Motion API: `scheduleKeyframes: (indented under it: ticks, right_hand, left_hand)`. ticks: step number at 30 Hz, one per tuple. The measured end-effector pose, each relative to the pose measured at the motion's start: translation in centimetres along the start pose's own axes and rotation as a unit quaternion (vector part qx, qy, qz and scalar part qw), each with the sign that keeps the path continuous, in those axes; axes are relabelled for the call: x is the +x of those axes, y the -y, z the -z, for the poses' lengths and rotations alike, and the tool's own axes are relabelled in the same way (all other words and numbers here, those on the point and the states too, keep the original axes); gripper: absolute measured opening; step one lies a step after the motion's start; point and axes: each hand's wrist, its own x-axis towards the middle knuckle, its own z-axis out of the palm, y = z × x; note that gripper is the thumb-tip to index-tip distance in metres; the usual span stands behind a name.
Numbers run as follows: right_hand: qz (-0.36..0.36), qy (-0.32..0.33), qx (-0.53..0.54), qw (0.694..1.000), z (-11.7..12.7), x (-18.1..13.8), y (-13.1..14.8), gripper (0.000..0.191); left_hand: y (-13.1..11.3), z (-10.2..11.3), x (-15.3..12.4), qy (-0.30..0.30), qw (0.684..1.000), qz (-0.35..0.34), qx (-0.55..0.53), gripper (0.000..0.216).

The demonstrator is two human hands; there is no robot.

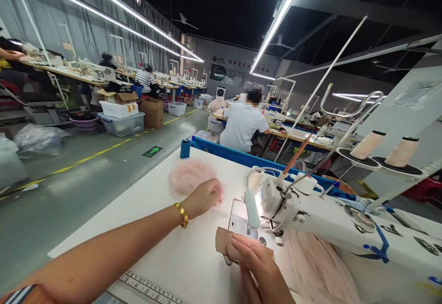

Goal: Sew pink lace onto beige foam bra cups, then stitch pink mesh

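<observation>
My left hand (204,198) reaches out over the white table (145,212), fingers curled shut on the near edge of a blurred pile of pink fabric (188,177). A gold bracelet sits on that wrist. My right hand (257,260) lies with fingers flat and together on a small tan fabric piece (223,243), pressing it down just in front of the needle of the white sewing machine (311,212). More pale pink fabric (317,267) hangs under the machine arm at the right.
Two cream thread cones (402,151) stand on a rack at the right. A blue spool (185,148) stands at the table's far edge. A person in a white shirt (243,124) sits ahead. Boxes and bins (121,115) line the grey aisle at the left.
</observation>
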Motion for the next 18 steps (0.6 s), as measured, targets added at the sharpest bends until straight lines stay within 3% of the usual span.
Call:
scheduleKeyframes:
  ticks: [2, 4, 6, 7, 9, 11, 15, 18]
  right_hand:
    - [-0.074, -0.001, 0.072, 0.995, -0.7, 2.4, 1.9, 0.061]
    - [-0.131, 0.03, 0.184, 0.974, -1.4, 5.2, 3.3, 0.07]
    - [-0.16, 0.101, 0.336, 0.923, -2.2, 7.8, 3.9, 0.072]
    - [-0.17, 0.146, 0.405, 0.887, -2.7, 9.0, 3.9, 0.066]
    - [-0.205, 0.213, 0.501, 0.814, -3.6, 10.8, 3.5, 0.052]
    - [-0.253, 0.196, 0.525, 0.788, -4.7, 12.3, 2.7, 0.044]
    - [-0.302, 0.009, 0.462, 0.834, -7.6, 15.9, -0.2, 0.043]
    - [-0.338, -0.092, 0.389, 0.852, -9.9, 19.4, -3.2, 0.036]
  left_hand:
    - [-0.9, 2.0, -3.1, 0.076, 0.997, -0.013, 0.012, 0.015]
    - [-2.0, 3.6, -5.9, 0.19, 0.98, -0.049, 0.032, 0.015]
    - [-2.9, 5.3, -7.7, 0.275, 0.957, -0.079, 0.039, 0.014]
    - [-3.0, 6.3, -8.2, 0.291, 0.952, -0.089, 0.038, 0.015]
    - [-2.8, 8.6, -8.2, 0.269, 0.957, -0.1, 0.04, 0.018]
    - [-1.6, 11.1, -7.0, 0.202, 0.971, -0.107, 0.067, 0.023]
    - [2.3, 14.9, -2.4, 0.01, 0.99, -0.066, 0.127, 0.034]
    - [5.3, 16.0, 1.7, -0.079, 0.984, -0.038, 0.156, 0.038]
